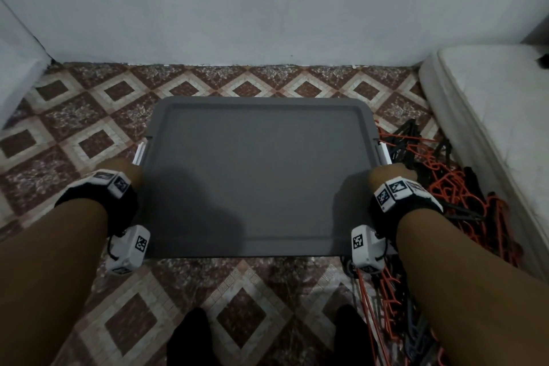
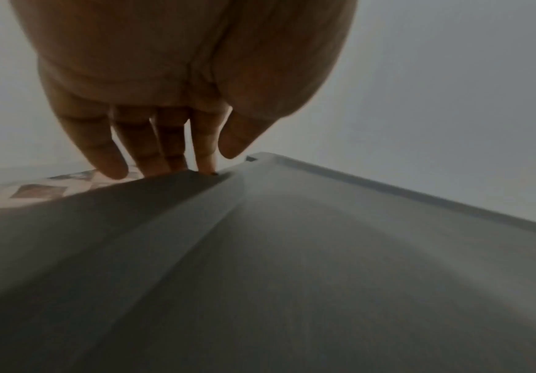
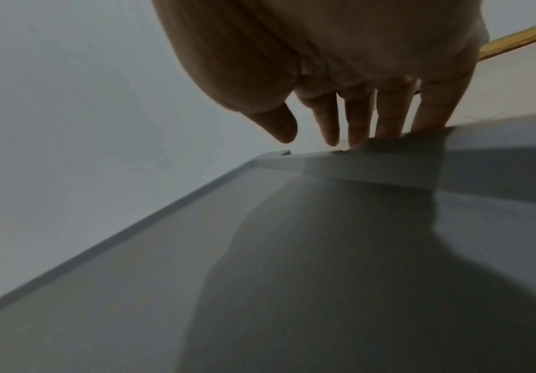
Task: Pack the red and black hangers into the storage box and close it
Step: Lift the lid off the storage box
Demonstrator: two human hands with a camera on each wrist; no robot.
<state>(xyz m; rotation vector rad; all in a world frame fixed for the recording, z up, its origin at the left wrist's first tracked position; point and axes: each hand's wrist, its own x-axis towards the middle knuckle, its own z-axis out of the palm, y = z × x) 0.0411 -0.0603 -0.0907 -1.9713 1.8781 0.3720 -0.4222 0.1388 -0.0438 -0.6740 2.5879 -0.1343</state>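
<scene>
A grey lid (image 1: 261, 175) covers the storage box on the tiled floor. My left hand (image 1: 127, 171) is at the lid's left edge beside a white latch (image 1: 139, 153). In the left wrist view its fingers (image 2: 164, 156) reach straight down past the rim of the lid (image 2: 324, 265), tips hidden, thumb off the lid. My right hand (image 1: 389, 174) mirrors it at the right edge by the other latch (image 1: 384, 151). Its fingers (image 3: 387, 118) also run straight over the lid's (image 3: 196, 277) rim. Red and black hangers (image 1: 445, 187) lie tangled on the floor to the right of the box.
A white mattress (image 1: 490, 116) lies along the right, just beyond the hangers. A pale wall (image 1: 267, 9) stands close behind the box. My feet in black socks (image 1: 193, 336) are in front of it. Patterned tiles (image 1: 74, 128) lie left of the box.
</scene>
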